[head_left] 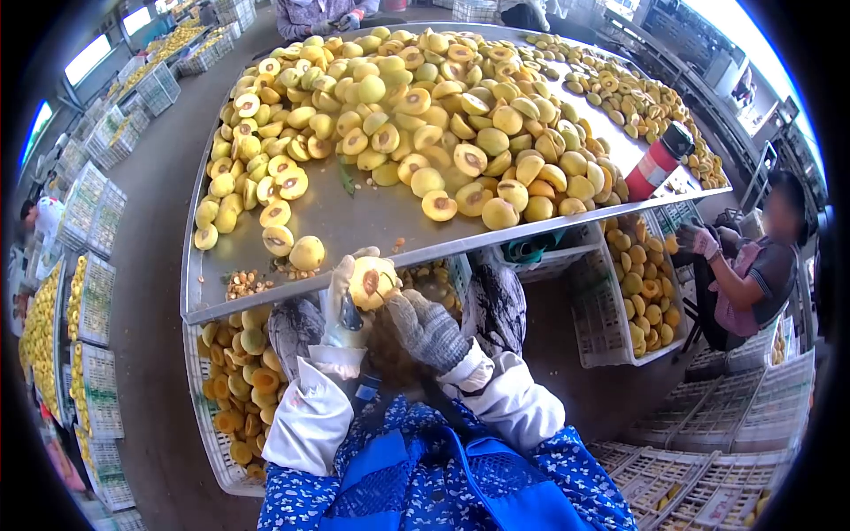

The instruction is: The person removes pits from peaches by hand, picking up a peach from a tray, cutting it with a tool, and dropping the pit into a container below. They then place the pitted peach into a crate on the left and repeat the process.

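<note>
A halved yellow peach (374, 281), cut face up with the brown pit showing, is between my two gloved hands just beyond the table's near edge. My left hand (341, 305), in a pale glove, grips it from the left. A small dark, smooth piece (351, 316) shows against that palm; what it belongs to is hidden. My right hand (429, 327), in a grey knit glove, has its fingers closed together and fingertips on the peach's lower right rim. Whole and halved peaches (425, 115) are heaped on the metal table (354, 217) in front.
Loose pits (246, 284) lie at the table's near left corner. Crates of peach halves (243, 389) stand below left, with another crate (580, 305) at right. A red bottle (655, 164) stands on the right edge. One person (748, 274) sits at right; another (323, 16) is across the table.
</note>
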### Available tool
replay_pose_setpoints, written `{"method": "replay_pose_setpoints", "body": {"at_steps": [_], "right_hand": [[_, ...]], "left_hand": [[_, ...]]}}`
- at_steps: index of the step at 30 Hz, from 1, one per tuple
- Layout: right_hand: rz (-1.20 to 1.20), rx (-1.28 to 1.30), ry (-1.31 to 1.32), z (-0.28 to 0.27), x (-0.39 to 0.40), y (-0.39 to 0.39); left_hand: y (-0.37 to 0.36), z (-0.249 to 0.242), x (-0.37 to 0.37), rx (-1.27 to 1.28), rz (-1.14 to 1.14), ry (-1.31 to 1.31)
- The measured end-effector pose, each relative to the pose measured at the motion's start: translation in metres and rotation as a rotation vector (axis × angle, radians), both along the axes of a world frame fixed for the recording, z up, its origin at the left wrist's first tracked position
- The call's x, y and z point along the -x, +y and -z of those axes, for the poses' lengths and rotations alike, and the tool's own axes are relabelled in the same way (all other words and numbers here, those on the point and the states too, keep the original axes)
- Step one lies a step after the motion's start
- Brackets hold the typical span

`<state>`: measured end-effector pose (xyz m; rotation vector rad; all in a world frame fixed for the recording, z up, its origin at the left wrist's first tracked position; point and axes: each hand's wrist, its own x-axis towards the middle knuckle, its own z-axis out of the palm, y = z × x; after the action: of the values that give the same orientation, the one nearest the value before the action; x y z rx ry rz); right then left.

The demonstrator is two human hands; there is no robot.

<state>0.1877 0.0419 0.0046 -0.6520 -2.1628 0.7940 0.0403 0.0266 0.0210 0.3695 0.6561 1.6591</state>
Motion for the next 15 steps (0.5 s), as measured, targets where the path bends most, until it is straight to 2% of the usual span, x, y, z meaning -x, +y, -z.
{"method": "replay_pose_setpoints", "body": {"at_steps": [2, 3, 6, 8, 9, 13, 15], "right_hand": [[0.071, -0.309, -0.046, 0.005, 0.002, -0.001], [0.058, -0.349, -0.094, 0.015, 0.003, 0.001], [0.041, -0.196, -0.272, 0.008, 0.002, -0.007], [0.056, -0.248, -0.301, 0.019, 0.001, -0.011], [0.059, -0.237, -0.302, 0.02, 0.0, -0.013], [0.002, -0.013, -0.299, 0.029, -0.004, -0.014], [-0.031, 0.18, -0.041, 0.023, -0.008, -0.015]], "left_hand": [[-0.007, 0.005, -0.004, 0.02, -0.029, 0.001], [-0.007, 0.012, -0.004, 0.019, -0.033, 0.003], [-0.013, 0.01, -0.009, 0.024, -0.036, -0.011], [-0.018, 0.008, -0.015, 0.065, -0.078, 0.003], [-0.018, 0.005, -0.02, 0.146, -0.112, -0.076], [-0.017, 0.022, -0.022, 0.205, -0.25, 0.204], [-0.015, 0.026, -0.026, 0.213, -0.342, 0.373]]}}
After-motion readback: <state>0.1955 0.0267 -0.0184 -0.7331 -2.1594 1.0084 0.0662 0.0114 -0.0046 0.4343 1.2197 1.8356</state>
